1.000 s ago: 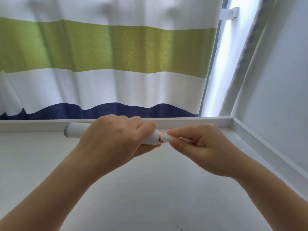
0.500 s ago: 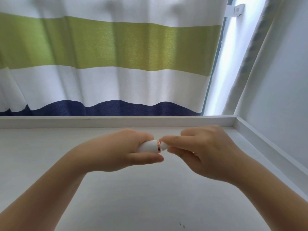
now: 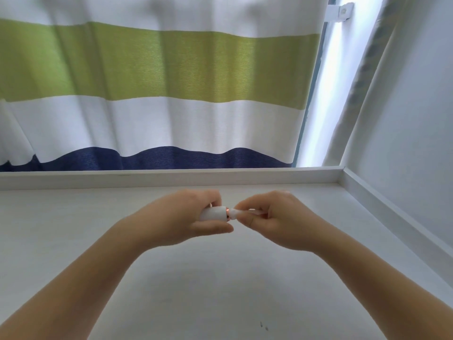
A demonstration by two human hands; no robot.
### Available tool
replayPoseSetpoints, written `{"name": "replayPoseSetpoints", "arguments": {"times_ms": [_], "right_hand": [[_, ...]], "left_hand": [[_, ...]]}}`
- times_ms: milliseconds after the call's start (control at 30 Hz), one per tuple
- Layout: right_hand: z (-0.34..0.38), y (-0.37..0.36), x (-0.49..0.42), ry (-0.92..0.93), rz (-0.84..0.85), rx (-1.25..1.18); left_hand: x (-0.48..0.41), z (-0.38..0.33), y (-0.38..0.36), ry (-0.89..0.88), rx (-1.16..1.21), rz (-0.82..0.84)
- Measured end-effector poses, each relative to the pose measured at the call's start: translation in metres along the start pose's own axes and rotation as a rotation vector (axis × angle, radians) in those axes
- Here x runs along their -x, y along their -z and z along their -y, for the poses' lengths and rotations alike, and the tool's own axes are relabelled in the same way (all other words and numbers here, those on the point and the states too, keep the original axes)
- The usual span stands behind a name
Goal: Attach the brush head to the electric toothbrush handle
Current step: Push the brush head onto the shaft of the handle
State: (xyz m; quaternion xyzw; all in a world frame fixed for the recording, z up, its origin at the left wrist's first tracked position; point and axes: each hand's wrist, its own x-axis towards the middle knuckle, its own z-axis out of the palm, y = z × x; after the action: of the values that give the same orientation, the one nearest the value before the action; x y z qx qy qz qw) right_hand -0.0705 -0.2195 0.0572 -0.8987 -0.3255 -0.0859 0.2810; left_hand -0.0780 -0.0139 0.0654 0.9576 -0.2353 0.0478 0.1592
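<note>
I see the left hand wrapped around the white toothbrush handle, hiding most of it. The right hand pinches the brush head against the handle's copper ring, above the white table. A striped curtain hangs behind. No writing is legible.

The desk lies bare and open all around and beneath both raised hands. Its raised rim closes the far edge, with the curtain hanging just behind. The wall blocks the right side.
</note>
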Motion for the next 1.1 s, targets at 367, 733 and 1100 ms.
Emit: {"name": "replayPoseSetpoints", "arguments": {"times_ms": [367,733,1100], "right_hand": [[0.001,0.019,0.002,0.391,-0.184,0.294],[0.008,0.022,0.004,0.508,-0.244,0.383],[-0.003,0.013,0.002,0.148,-0.116,0.170]], "left_hand": [[0.010,0.001,0.018,-0.059,0.548,0.214],[0.009,-0.002,0.015,-0.100,0.700,0.264],[0.005,-0.011,0.003,-0.173,-0.161,-0.150]]}}
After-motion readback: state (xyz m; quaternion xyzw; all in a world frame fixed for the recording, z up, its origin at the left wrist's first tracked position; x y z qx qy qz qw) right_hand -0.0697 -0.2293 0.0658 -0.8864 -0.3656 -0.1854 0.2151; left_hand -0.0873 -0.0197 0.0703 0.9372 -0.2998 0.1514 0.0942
